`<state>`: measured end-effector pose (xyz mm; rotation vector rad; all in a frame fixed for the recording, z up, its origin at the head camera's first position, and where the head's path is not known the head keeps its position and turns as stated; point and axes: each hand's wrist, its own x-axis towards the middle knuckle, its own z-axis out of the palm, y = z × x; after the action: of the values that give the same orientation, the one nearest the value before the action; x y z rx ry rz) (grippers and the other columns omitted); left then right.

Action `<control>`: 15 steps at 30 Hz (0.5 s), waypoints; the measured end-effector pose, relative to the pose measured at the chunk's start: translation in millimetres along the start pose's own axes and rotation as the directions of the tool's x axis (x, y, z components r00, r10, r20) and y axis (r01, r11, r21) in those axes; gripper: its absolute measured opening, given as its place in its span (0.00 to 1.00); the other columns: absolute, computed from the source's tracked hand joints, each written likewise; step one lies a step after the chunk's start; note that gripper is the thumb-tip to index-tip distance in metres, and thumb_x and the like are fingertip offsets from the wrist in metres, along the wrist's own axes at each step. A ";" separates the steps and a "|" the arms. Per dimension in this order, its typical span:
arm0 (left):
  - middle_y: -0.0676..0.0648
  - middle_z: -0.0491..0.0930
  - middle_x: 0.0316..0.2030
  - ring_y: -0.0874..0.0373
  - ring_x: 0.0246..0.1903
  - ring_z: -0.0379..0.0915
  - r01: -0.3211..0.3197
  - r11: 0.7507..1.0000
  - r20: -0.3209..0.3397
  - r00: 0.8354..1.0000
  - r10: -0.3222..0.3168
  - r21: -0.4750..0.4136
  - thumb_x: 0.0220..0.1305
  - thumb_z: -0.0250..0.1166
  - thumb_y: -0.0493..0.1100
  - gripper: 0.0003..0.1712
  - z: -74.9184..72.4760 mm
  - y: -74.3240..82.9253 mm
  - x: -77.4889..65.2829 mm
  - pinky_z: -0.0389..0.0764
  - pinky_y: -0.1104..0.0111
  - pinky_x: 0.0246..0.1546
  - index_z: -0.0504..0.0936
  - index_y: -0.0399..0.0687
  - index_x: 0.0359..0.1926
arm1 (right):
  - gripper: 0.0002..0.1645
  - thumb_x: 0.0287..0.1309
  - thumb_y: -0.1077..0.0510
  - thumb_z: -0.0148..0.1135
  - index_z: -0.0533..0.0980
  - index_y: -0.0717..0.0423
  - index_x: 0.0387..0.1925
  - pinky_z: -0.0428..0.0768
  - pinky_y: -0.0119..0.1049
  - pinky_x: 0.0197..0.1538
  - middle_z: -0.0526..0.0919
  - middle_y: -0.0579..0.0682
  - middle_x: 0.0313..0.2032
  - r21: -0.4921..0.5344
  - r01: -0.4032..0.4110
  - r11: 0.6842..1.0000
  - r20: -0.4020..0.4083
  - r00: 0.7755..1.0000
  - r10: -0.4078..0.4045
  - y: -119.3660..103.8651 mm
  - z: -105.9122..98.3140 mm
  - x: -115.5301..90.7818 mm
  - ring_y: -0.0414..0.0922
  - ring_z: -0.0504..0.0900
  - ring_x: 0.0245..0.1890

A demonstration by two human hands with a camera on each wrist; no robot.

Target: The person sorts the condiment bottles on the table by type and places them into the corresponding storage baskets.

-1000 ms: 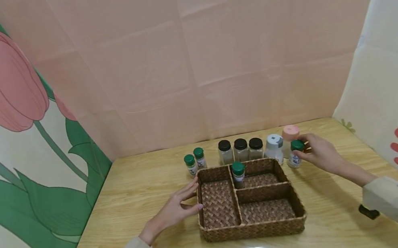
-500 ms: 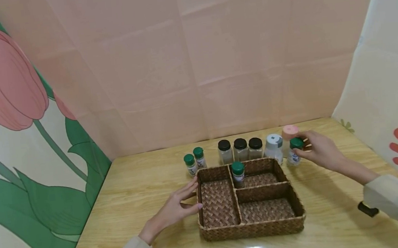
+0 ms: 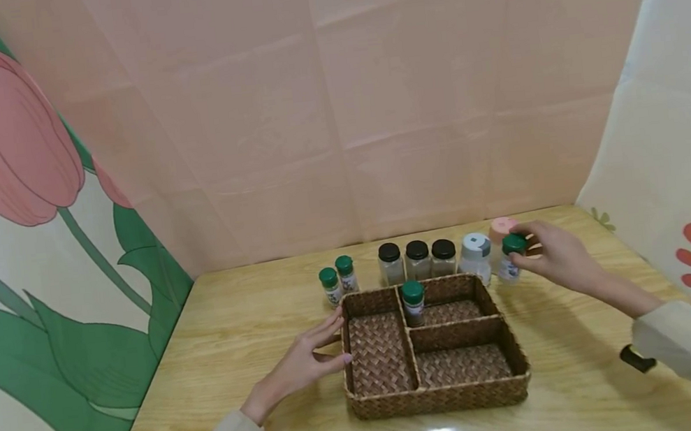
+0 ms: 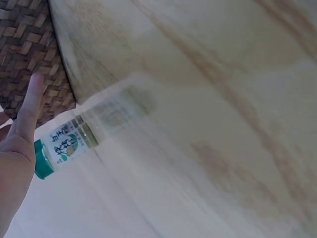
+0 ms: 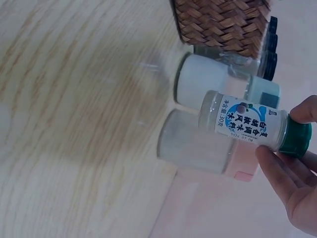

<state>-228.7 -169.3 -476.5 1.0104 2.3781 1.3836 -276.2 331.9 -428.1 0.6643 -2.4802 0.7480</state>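
Observation:
My right hand (image 3: pixel 555 257) pinches the green cap of a small seasoning bottle (image 5: pixel 247 121) with a white printed label. In the right wrist view the bottle's base appears clear of the table, in front of a pink-lidded jar (image 5: pixel 198 144) and a grey-and-white-lidded jar (image 5: pixel 205 82). My left hand (image 3: pixel 301 364) rests against the left side of a brown woven basket (image 3: pixel 441 400) with three compartments, its fingers extended along the wall. Inside the back right compartment stands another green-capped seasoning bottle (image 3: pixel 414 303).
Behind the basket stand several black-capped jars (image 3: pixel 418 260) in a row. Two more green-capped bottles (image 3: pixel 330 287) are at its back left corner; one shows near the left hand in the left wrist view. A pink sheet (image 3: pixel 334 104) hangs behind the wooden table (image 3: pixel 235 311).
The right hand has risen slightly with the green-capped seasoning bottle, moving it a little up and back in the head view. The left hand and basket stay nearly still.

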 end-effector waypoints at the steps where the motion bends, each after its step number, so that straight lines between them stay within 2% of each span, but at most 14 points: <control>1: 0.48 0.45 0.77 0.43 0.65 0.66 -0.005 1.000 0.000 1.000 0.005 0.004 0.70 0.64 0.47 0.42 -0.3 0.3 -0.1 0.82 0.70 0.47 0.55 0.36 0.75 | 0.22 0.54 0.65 0.72 0.76 0.68 0.50 0.86 0.43 0.32 0.80 0.59 0.40 0.003 -0.001 1.000 -0.001 1.000 0.001 -1.4 -0.9 0.6 0.53 0.85 0.34; 7: 0.49 0.44 0.77 0.44 0.67 0.63 -0.010 1.000 0.007 1.000 0.010 0.012 0.70 0.64 0.50 0.44 -1.4 1.1 -0.5 0.81 0.70 0.48 0.54 0.36 0.75 | 0.26 0.54 0.64 0.72 0.74 0.69 0.53 0.86 0.47 0.33 0.80 0.61 0.41 -0.011 0.012 1.000 -0.004 1.000 -0.012 -8.0 -4.6 3.8 0.55 0.85 0.36; 15: 0.51 0.44 0.77 0.43 0.64 0.67 0.009 1.000 0.007 1.000 -0.009 0.001 0.69 0.64 0.50 0.44 -1.1 2.1 -0.6 0.81 0.70 0.48 0.54 0.37 0.75 | 0.27 0.55 0.64 0.72 0.74 0.69 0.55 0.86 0.45 0.33 0.81 0.60 0.41 -0.002 0.022 1.000 0.011 1.000 -0.022 -14.5 -10.6 10.6 0.54 0.85 0.36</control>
<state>-227.8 -169.7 -474.3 1.0014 2.3758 1.3736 -273.3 324.3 -408.9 0.6957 -2.4789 0.7357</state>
